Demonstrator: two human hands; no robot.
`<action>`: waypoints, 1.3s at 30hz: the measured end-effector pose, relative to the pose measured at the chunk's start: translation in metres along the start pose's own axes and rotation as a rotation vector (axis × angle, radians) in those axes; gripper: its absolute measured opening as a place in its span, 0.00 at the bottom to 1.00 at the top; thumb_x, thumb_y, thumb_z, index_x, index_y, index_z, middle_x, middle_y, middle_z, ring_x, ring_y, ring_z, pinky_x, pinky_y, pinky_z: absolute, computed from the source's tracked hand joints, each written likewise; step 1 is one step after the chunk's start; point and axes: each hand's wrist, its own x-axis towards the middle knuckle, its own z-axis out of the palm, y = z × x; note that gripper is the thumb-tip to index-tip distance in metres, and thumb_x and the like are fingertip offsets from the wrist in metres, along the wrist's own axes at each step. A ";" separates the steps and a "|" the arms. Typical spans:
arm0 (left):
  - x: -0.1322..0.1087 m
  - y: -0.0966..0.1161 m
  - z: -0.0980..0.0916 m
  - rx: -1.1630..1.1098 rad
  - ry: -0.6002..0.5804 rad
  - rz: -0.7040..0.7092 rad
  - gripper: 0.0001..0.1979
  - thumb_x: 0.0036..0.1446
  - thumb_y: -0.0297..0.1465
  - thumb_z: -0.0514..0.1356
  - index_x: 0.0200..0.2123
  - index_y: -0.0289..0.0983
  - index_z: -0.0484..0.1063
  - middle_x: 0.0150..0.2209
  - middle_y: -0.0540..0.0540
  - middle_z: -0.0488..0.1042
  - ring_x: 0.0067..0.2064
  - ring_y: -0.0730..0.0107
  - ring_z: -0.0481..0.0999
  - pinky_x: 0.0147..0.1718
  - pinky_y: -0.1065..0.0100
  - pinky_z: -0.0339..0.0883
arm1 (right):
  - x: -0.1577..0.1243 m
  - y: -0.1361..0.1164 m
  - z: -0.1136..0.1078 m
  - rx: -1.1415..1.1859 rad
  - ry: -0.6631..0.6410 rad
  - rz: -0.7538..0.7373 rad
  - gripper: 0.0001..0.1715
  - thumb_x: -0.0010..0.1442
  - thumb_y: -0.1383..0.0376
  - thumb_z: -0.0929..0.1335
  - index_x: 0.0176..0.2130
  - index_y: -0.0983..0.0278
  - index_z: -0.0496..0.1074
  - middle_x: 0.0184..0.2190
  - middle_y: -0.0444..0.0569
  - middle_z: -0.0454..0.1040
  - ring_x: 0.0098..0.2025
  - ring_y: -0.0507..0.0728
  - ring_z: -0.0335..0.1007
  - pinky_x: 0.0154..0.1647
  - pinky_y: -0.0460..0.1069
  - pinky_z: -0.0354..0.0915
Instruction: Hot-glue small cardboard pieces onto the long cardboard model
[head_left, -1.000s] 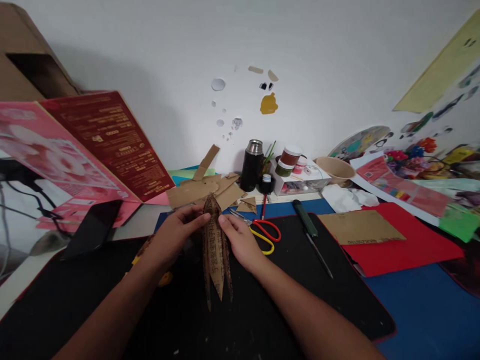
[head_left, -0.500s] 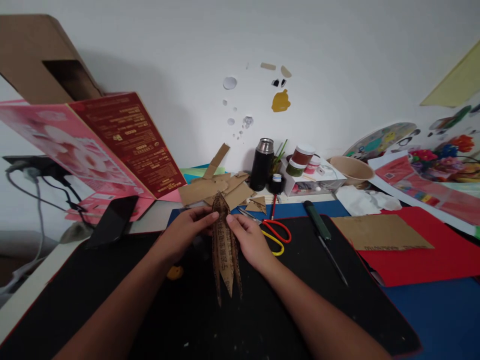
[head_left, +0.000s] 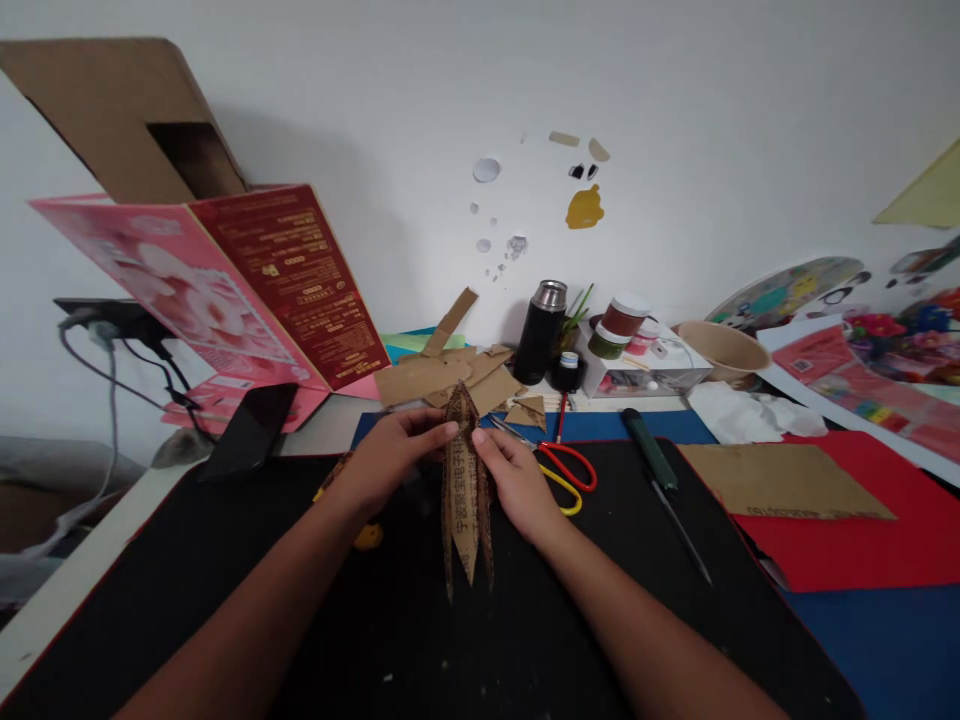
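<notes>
Between my two hands stands a pointed cardboard piece (head_left: 466,490), made of several long brown strips with printed text, over the black mat (head_left: 225,560). My left hand (head_left: 390,455) pinches its upper left side with fingers closed. From the other side my right hand (head_left: 514,478) grips it the same way. The piece's tip points away from me and its strip ends hang toward me.
Red and yellow scissors (head_left: 559,468) lie just right of my right hand, then a green-handled tool (head_left: 664,485). Cardboard scraps (head_left: 442,375), a black flask (head_left: 542,332), paint jars (head_left: 619,322) and a bowl (head_left: 724,348) line the back. A phone (head_left: 251,430) and pink box (head_left: 217,290) sit left; cardboard sheet on red paper (head_left: 787,485) right.
The view has swung left, so everything sits further right in frame. Both hands keep the same hold on the cardboard piece.
</notes>
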 end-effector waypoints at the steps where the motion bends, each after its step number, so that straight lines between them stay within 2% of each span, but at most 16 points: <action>1: 0.000 0.000 0.000 -0.008 0.010 0.000 0.17 0.45 0.43 0.77 0.37 0.41 0.85 0.38 0.45 0.84 0.38 0.60 0.80 0.38 0.63 0.74 | 0.000 0.000 0.000 -0.003 0.005 -0.004 0.29 0.65 0.39 0.70 0.35 0.62 0.78 0.30 0.44 0.73 0.34 0.57 0.68 0.36 0.50 0.65; 5: 0.001 -0.003 -0.001 0.003 0.028 0.008 0.15 0.47 0.41 0.75 0.38 0.42 0.84 0.36 0.47 0.82 0.34 0.63 0.78 0.35 0.64 0.73 | 0.001 -0.002 0.000 0.008 0.038 -0.037 0.26 0.64 0.42 0.71 0.39 0.62 0.77 0.33 0.45 0.76 0.37 0.58 0.71 0.39 0.50 0.67; 8: 0.002 -0.006 -0.003 0.042 -0.005 0.015 0.16 0.48 0.41 0.75 0.39 0.42 0.83 0.37 0.47 0.82 0.34 0.63 0.78 0.36 0.62 0.73 | 0.002 -0.003 -0.001 0.047 0.051 -0.012 0.25 0.64 0.42 0.71 0.41 0.61 0.76 0.30 0.43 0.74 0.31 0.57 0.69 0.33 0.50 0.66; 10: 0.002 -0.007 -0.003 0.050 -0.023 0.006 0.19 0.48 0.41 0.75 0.43 0.42 0.81 0.35 0.48 0.81 0.33 0.63 0.78 0.37 0.61 0.73 | 0.002 -0.004 -0.001 0.071 0.065 -0.005 0.25 0.64 0.42 0.71 0.42 0.61 0.75 0.29 0.43 0.73 0.29 0.56 0.68 0.30 0.50 0.65; 14: 0.000 -0.006 -0.002 0.036 -0.044 0.003 0.27 0.48 0.41 0.75 0.51 0.42 0.76 0.33 0.50 0.81 0.34 0.62 0.79 0.36 0.62 0.73 | 0.002 -0.005 0.000 0.066 0.096 -0.019 0.24 0.64 0.44 0.71 0.42 0.62 0.76 0.31 0.44 0.74 0.32 0.57 0.69 0.31 0.50 0.66; 21: -0.002 0.000 0.005 0.013 0.037 0.039 0.20 0.44 0.39 0.77 0.41 0.42 0.80 0.35 0.47 0.83 0.37 0.60 0.81 0.35 0.65 0.73 | 0.003 -0.004 0.000 0.073 0.118 0.000 0.23 0.62 0.44 0.73 0.42 0.61 0.76 0.29 0.44 0.71 0.29 0.56 0.67 0.27 0.49 0.65; 29: -0.005 0.002 0.008 0.045 0.070 0.048 0.21 0.43 0.41 0.77 0.41 0.41 0.82 0.35 0.46 0.84 0.38 0.57 0.81 0.35 0.64 0.73 | 0.002 -0.003 -0.002 -0.004 0.141 -0.060 0.21 0.65 0.46 0.71 0.42 0.60 0.78 0.29 0.45 0.74 0.30 0.57 0.68 0.29 0.50 0.64; 33: -0.005 -0.003 0.010 0.089 0.088 0.047 0.23 0.44 0.44 0.78 0.42 0.42 0.84 0.38 0.45 0.86 0.41 0.55 0.82 0.40 0.63 0.74 | 0.003 0.000 -0.001 0.022 0.143 -0.061 0.19 0.65 0.48 0.71 0.42 0.61 0.78 0.30 0.46 0.74 0.31 0.57 0.69 0.31 0.51 0.65; 39: -0.005 -0.005 0.018 0.005 0.121 0.026 0.23 0.39 0.43 0.79 0.40 0.42 0.85 0.39 0.44 0.87 0.46 0.49 0.84 0.49 0.56 0.75 | 0.003 0.001 -0.003 -0.004 0.158 -0.060 0.19 0.64 0.48 0.72 0.42 0.60 0.78 0.31 0.46 0.74 0.33 0.58 0.69 0.33 0.51 0.66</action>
